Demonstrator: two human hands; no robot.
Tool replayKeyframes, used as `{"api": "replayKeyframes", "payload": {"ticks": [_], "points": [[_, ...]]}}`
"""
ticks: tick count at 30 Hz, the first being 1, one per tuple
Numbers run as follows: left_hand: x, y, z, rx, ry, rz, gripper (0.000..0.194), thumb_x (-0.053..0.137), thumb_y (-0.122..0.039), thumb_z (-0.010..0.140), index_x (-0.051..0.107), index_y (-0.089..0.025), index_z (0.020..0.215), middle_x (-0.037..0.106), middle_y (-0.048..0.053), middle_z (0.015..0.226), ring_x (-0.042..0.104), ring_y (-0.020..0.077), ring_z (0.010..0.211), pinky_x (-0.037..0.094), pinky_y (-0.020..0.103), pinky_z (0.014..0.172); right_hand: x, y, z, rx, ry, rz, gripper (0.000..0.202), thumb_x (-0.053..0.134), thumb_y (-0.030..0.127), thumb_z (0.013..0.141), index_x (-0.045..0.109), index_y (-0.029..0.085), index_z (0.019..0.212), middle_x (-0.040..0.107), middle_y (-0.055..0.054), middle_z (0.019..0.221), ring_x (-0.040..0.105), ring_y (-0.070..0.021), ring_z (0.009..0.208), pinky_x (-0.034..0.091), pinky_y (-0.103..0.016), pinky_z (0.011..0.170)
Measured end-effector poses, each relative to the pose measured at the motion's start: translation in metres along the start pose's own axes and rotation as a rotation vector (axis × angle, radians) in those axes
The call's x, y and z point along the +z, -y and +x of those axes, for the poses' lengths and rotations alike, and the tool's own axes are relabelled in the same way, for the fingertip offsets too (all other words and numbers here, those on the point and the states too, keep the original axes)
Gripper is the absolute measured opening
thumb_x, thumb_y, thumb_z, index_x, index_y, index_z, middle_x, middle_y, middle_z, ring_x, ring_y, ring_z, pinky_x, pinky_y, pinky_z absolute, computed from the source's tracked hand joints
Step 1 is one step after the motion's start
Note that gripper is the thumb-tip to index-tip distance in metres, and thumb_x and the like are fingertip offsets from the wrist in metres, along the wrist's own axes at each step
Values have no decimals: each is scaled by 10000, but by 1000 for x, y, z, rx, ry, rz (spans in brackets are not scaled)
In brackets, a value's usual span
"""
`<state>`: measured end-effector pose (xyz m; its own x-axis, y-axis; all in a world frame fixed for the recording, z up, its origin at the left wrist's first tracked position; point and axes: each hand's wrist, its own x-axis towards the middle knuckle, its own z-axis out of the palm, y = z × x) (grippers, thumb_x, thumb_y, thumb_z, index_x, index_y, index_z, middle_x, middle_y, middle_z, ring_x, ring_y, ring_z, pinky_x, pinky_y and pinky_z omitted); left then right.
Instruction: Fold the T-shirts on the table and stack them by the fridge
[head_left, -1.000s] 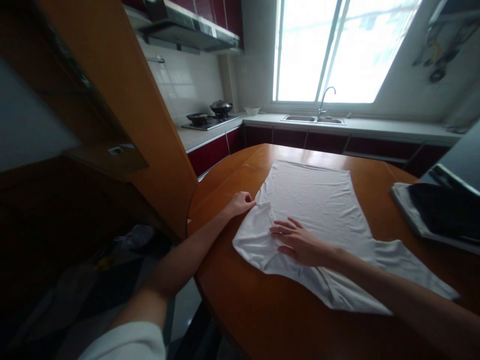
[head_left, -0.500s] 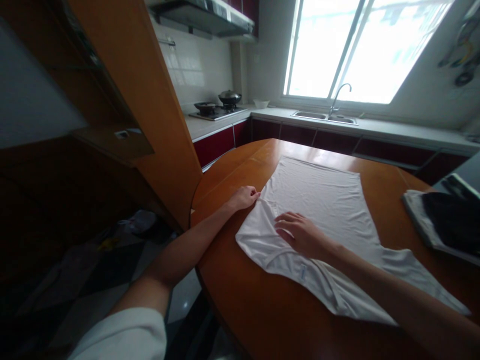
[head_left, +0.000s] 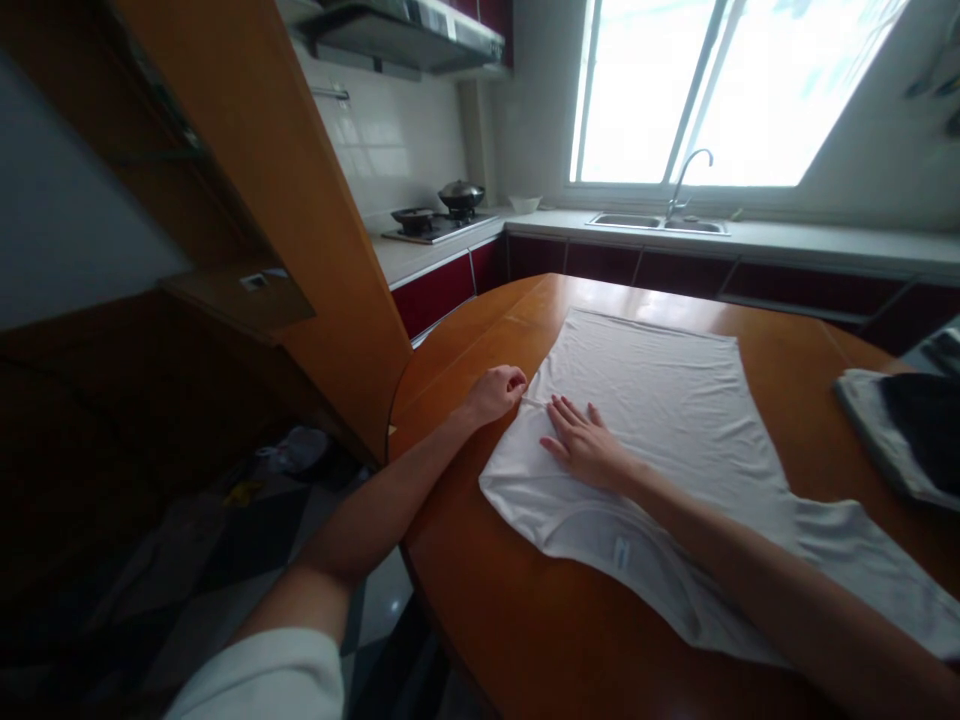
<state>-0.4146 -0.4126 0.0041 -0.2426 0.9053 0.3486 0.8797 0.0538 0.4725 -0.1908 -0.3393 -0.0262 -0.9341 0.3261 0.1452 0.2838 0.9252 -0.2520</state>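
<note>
A white T-shirt [head_left: 660, 400] lies spread on the wooden table, its collar with a small label toward me and its hem at the far side. One sleeve reaches out to the right; the left side has its sleeve folded in. At the shirt's left edge my left hand [head_left: 498, 393] is closed, pinching the cloth. My right hand [head_left: 589, 445] rests flat on the shirt near that edge, fingers stretched out. Light wrinkles run over the fabric.
Folded dark and light clothes [head_left: 911, 430] are stacked at the right of the round wooden table [head_left: 457, 580]. Beyond stand a counter with a sink [head_left: 660, 222] and a stove with pans [head_left: 439, 225]. A wooden cabinet panel [head_left: 300, 200] rises at the left.
My right hand has moved slightly up and now presses flat on the shirt. The cloth near the collar looks smoother and the neck opening shows more. My left hand stays at the edge.
</note>
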Motion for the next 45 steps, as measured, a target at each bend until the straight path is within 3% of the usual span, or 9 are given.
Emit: {"api": "replayKeyframes", "payload": {"ticks": [8,11,16,20,24,28,31,37,45], "points": [[2,12,0,-6,206,-6,104,731,-250,827,738,-162,884,668,35,811,636,160,728,511,260,717,0,0,0,18,-22,37,676,299,543,1051,341,115,1572,258,-193,1648,219,-306,1540,128,-602,1227],[2,13,0,-9,178,10,150,750,-243,818,712,-154,934,670,50,874,643,171,778,525,272,747,-1,1,-1,30,-50,52,646,338,498,1051,353,104,1562,257,-191,1649,213,-307,1541,138,-606,1224],[2,-16,-6,128,11,44,173,579,-170,924,709,-175,1038,675,80,1056,652,203,1017,513,324,962,-1,3,-2,11,-104,64,496,365,373,1055,474,146,1481,374,-165,1610,273,-287,1523,163,-604,1215],[11,-41,-26,239,155,99,285,463,-194,992,709,-188,1135,691,90,1207,638,209,1148,470,336,1062,1,2,-3,4,-113,77,472,370,314,1045,482,159,1477,411,-151,1593,304,-279,1510,196,-592,1208],[20,-40,-48,222,288,176,480,392,-348,1048,484,-161,1480,471,136,1553,414,254,1451,304,457,1212,3,1,-2,12,-111,92,512,346,297,1042,434,129,1517,383,-156,1606,301,-277,1512,204,-579,1213],[14,-33,-55,125,346,189,573,305,-443,1066,339,-184,1576,284,112,1658,207,251,1551,162,527,1249,4,0,-2,9,-111,86,518,351,289,1036,428,135,1524,366,-155,1615,296,-280,1515,198,-589,1212],[5,-33,-58,123,279,196,600,246,-465,1072,315,-168,1588,248,109,1670,165,223,1561,133,481,1260,3,1,-2,9,-107,82,497,344,290,1040,466,136,1496,370,-159,1613,299,-286,1513,197,-599,1208],[8,-27,-75,160,461,333,705,269,-564,1047,210,-164,1624,168,111,1686,113,249,1569,110,483,1260,3,1,-2,6,-104,81,503,342,290,1041,456,121,1501,370,-169,1611,291,-289,1515,189,-591,1211],[6,-32,-76,123,508,421,729,290,-575,1040,163,-171,1633,80,127,1696,87,278,1571,122,518,1244,4,1,-1,4,-107,72,507,339,295,1037,460,124,1499,375,-166,1610,309,-303,1506,206,-607,1201]]}}
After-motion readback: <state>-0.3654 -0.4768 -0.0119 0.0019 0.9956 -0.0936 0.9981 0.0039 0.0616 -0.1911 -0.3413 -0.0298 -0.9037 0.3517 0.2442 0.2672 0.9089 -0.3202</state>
